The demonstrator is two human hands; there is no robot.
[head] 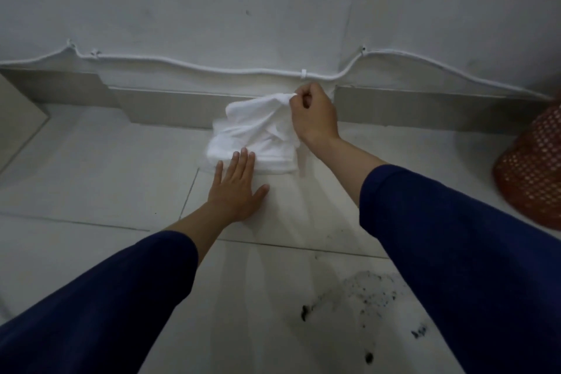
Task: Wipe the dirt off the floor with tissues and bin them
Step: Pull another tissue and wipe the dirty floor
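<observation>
A white pack of tissues point(258, 158) lies on the pale tiled floor close to the skirting. My left hand point(236, 188) rests flat on the near part of the pack, fingers spread. My right hand point(314, 114) pinches a white tissue point(261, 114) at its top corner and holds it raised above the pack; the sheet still hangs down to the pack. Black dirt point(364, 291) is scattered over the floor near me, by my right sleeve.
An orange-red mesh bin point(534, 167) lies tipped at the right edge. A white cable point(212, 70) runs along the wall above the grey skirting point(170, 108). A pale panel stands at the far left.
</observation>
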